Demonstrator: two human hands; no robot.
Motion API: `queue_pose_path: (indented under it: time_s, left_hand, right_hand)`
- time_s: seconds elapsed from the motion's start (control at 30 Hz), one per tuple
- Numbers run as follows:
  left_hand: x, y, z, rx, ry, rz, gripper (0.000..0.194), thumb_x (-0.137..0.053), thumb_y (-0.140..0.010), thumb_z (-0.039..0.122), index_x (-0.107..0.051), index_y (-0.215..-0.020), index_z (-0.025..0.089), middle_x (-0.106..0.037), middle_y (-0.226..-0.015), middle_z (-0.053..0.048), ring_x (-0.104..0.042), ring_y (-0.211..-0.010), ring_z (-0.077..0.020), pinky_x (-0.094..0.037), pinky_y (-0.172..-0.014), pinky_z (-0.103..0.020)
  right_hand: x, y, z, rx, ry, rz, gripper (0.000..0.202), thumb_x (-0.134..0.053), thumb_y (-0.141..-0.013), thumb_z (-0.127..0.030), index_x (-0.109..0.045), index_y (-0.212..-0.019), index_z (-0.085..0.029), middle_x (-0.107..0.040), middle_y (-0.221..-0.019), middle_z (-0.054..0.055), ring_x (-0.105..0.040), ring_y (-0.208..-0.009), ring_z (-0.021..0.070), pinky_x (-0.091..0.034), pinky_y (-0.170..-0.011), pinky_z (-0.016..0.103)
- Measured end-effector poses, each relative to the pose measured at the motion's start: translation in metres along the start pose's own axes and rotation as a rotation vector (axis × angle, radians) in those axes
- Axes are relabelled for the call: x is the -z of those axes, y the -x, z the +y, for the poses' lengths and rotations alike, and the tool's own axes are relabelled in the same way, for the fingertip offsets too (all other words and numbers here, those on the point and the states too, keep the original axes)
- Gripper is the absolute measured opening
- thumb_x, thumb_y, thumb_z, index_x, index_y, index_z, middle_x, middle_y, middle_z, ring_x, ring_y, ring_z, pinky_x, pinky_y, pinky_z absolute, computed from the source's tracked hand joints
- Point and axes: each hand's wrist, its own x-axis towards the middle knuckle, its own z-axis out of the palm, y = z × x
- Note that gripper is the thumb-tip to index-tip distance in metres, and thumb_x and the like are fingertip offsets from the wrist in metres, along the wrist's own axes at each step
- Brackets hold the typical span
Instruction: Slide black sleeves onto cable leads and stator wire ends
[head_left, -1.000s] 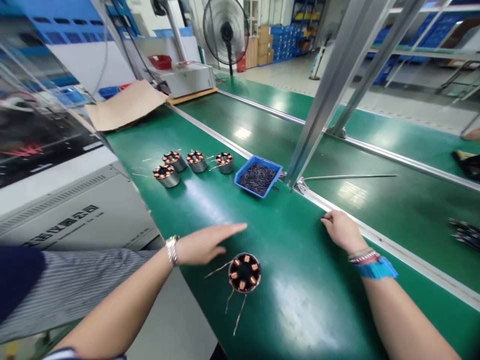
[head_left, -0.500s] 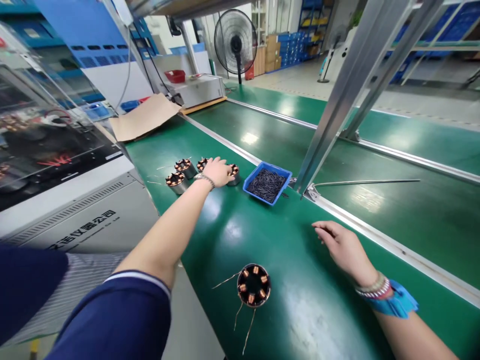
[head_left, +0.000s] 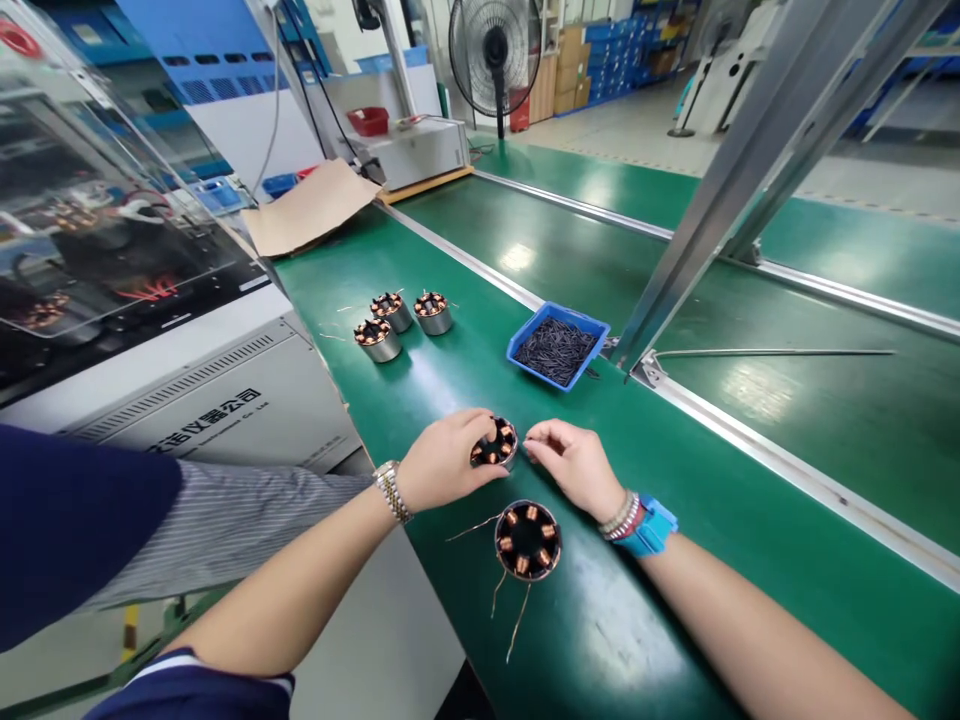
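A coil with copper windings is in my left hand, low over the table or resting on it; I cannot tell which. I would judge this to be early on: of five coils in view, just this one is in hand, and the wires of the second coil look bare. Whether anything is finished on the held one is hidden. My left hand is curled around it, thumb on the near side, fingers over the top. My right hand is just beside it, fingers bent in toward the thumb; I cannot tell whether they pinch a wire. The second coil stands nearer me, three loose wires trailing from it. Farther up the table, three more coils stand grouped together. Right of them, a blue tray is heaped with thin black pieces, near a metal post
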Motion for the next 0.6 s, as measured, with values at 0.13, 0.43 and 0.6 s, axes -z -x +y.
queue_pose_path:
  time_s: [0.13,0.43,0.6]
  left_hand:
    - [0.001,0.000,-0.001,-0.002,0.013,-0.003,0.028,-0.063,-0.068,0.036,-0.045,-0.078,0.018,-0.057,-0.092,-0.005,-0.054,-0.080,-0.0179,-0.044,-0.068,-0.030]
    - [0.000,0.001,0.004,0.009,0.023,-0.006,0.029,-0.062,-0.068,0.039,-0.047,-0.081,0.018,-0.056,-0.098,-0.006,-0.054,-0.085,-0.0183,-0.044,-0.073,-0.031]
    - [0.006,0.006,0.028,-0.065,0.064,-0.164,0.032,-0.047,-0.077,0.047,-0.056,-0.081,0.017,-0.053,-0.105,-0.008,-0.052,-0.091,-0.0178,-0.044,-0.079,-0.030]
  right_hand:
    - [0.000,0.001,-0.003,0.114,0.125,0.006,0.012,-0.051,-0.078,-0.025,-0.058,-0.072,-0.018,-0.061,-0.068,0.002,-0.053,-0.062,0.0134,-0.041,-0.062,0.025]
    - [0.009,0.002,0.001,0.042,-0.033,0.080,0.011,-0.052,-0.077,-0.026,-0.059,-0.076,-0.016,-0.061,-0.067,0.002,-0.056,-0.061,0.0128,-0.044,-0.061,0.025]
    - [0.025,0.000,0.012,-0.126,-0.218,0.216,0.016,-0.056,-0.073,-0.030,-0.056,-0.074,-0.014,-0.058,-0.062,0.001,-0.055,-0.056,0.0116,-0.045,-0.058,0.025]
